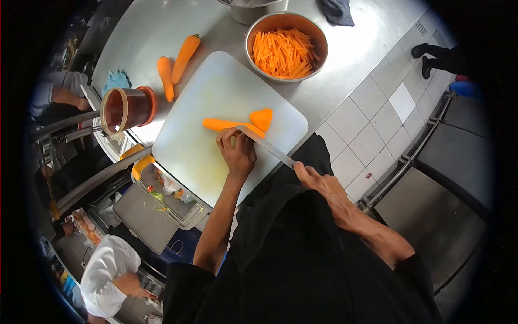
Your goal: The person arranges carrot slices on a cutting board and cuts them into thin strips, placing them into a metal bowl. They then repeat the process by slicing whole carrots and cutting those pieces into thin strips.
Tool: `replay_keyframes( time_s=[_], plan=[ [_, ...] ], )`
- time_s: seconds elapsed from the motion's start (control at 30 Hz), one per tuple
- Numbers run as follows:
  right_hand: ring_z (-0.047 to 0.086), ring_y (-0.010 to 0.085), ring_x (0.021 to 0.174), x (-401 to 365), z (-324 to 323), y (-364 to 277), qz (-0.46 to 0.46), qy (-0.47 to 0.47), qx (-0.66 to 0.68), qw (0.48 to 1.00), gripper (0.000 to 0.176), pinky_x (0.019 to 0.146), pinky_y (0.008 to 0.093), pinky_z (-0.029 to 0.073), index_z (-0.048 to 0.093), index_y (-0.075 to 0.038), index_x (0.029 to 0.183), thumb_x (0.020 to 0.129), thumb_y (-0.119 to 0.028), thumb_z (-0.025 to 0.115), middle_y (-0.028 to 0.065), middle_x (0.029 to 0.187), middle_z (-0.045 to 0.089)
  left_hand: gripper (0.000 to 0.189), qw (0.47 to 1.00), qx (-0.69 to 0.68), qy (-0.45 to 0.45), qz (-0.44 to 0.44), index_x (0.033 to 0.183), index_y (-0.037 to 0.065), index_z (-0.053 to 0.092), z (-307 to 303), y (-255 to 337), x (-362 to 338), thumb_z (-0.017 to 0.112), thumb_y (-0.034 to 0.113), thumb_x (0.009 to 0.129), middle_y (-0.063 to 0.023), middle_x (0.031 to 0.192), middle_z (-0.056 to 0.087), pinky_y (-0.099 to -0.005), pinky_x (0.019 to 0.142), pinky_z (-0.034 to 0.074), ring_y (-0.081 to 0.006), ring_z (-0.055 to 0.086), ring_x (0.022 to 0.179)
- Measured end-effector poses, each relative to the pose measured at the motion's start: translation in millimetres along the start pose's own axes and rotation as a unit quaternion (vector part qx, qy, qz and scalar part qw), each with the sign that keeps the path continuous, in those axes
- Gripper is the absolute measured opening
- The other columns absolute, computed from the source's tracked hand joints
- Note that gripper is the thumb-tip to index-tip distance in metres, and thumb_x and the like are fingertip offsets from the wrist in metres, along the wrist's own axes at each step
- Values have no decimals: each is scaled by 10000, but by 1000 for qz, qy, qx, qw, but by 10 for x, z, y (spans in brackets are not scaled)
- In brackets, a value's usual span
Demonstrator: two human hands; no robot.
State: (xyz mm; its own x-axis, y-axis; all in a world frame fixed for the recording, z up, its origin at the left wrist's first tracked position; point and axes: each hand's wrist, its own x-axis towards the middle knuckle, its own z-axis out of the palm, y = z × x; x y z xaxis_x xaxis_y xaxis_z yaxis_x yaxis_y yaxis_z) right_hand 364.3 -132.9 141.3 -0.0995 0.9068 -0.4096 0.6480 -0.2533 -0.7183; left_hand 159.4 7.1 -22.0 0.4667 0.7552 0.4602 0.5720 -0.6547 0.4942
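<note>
On the white cutting board (189,113) lies a peeled carrot piece (216,125), its long side toward the knife. My left hand (237,153) bends its fingers over this carrot and holds it against the board. A knife (272,148) is gripped in my right hand (319,185), its blade resting along the carrot beside my left fingertips. Just beyond the blade sits a shorter, thick carrot chunk (261,119). Whether the blade has entered the carrot cannot be made out.
A steel bowl (318,60) of carrot strips (283,52) stands behind the board. Two whole carrots (185,58) lie at the left, near a brown container (129,109). A dark cloth (336,12) is at the back. A person in white (110,272) stands lower left.
</note>
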Motion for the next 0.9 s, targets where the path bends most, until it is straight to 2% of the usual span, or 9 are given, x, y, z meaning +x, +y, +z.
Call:
replay_keyframes(
  time_s=[0.13, 0.23, 0.37, 0.43, 0.57, 0.77, 0.83, 0.9],
  plan=[
    [680, 420, 663, -20, -72, -39, -40, 47, 2, 998, 383, 547, 501, 547, 398, -23, 1287, 949, -18, 578, 261, 949, 625, 445, 1000, -5, 4, 1, 1201, 23, 633, 4, 2, 10, 630, -62, 763, -163, 1147, 539, -476, 998, 377, -376, 485, 1131],
    [677, 426, 662, -5, -87, -84, 2, -2, 4, 1000, 369, 548, 506, 544, 391, -27, 1300, 972, -50, 559, 269, 955, 629, 452, 1000, -4, -2, -2, 1197, 25, 631, -6, 10, 8, 628, -73, 756, -163, 1149, 533, -475, 992, 380, -372, 483, 1127],
    [674, 436, 665, -27, -31, -69, 8, 1, 14, 1000, 362, 553, 515, 543, 390, -36, 1308, 983, -63, 548, 267, 950, 630, 448, 1000, -8, -8, 1, 1194, 29, 628, -34, 14, -1, 632, -71, 756, -161, 1142, 532, -476, 992, 378, -368, 483, 1119],
    [671, 446, 670, -19, -26, -27, -28, 54, 38, 997, 332, 560, 526, 542, 392, -39, 1292, 994, -73, 534, 263, 948, 630, 429, 1000, -11, -8, -3, 1179, 30, 629, -10, -1, 17, 636, -65, 760, -159, 1142, 533, -474, 992, 375, -364, 484, 1117],
    [671, 446, 669, 61, 3, -28, 1, 31, 19, 999, 331, 560, 526, 542, 393, -23, 1269, 975, -55, 540, 263, 932, 631, 398, 1000, -9, -4, -10, 1156, 33, 636, 2, -9, 7, 636, -56, 768, -159, 1144, 536, -472, 990, 377, -360, 485, 1115],
    [678, 442, 691, 194, 144, 150, -25, 28, 20, 999, 346, 568, 524, 547, 397, -20, 1254, 940, -19, 543, 258, 901, 637, 330, 1000, 4, -5, -9, 1112, 47, 630, 2, -20, 26, 652, -45, 796, -154, 1146, 546, -475, 990, 384, -353, 505, 1104],
    [675, 449, 690, 352, 387, 353, 16, -10, -104, 994, 349, 568, 531, 543, 397, -19, 1252, 932, -13, 537, 256, 896, 640, 289, 1000, 3, 7, -15, 1093, 59, 628, 12, -14, 19, 665, -26, 820, -148, 1153, 548, -476, 992, 392, -351, 511, 1117],
    [674, 451, 686, 438, 469, 411, 21, 0, -98, 995, 348, 565, 536, 539, 402, -20, 1253, 930, -18, 531, 254, 889, 640, 269, 1000, -4, 15, -8, 1088, 63, 627, 12, -1, -10, 666, -18, 834, -146, 1156, 548, -477, 993, 395, -351, 509, 1124]
  ],
)
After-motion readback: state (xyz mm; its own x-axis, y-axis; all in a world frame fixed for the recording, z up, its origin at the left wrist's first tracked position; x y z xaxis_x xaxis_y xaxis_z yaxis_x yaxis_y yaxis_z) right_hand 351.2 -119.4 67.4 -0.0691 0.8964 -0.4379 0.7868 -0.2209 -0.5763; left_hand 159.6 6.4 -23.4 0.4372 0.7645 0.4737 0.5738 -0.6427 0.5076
